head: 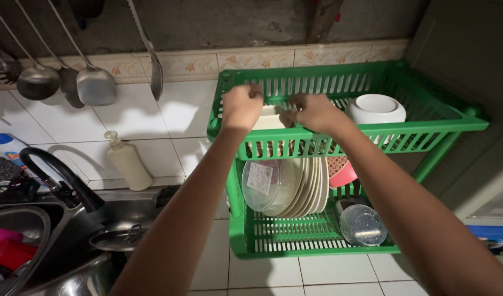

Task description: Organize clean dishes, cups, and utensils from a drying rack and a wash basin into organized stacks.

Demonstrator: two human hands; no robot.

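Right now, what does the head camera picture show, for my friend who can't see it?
Two bare hands, left and right, reach into the top shelf of a green plastic dish rack, gripping a pale dish beside a white bowl. Plates stand below it; ladles hang at the left.

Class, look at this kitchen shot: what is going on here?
A person reaches both arms into the top tier of a green plastic dish rack. The left hand and right hand grip a pale dish, partly hidden, beside an upturned white bowl. Below, white plates stand on edge. A sink tap is at left.
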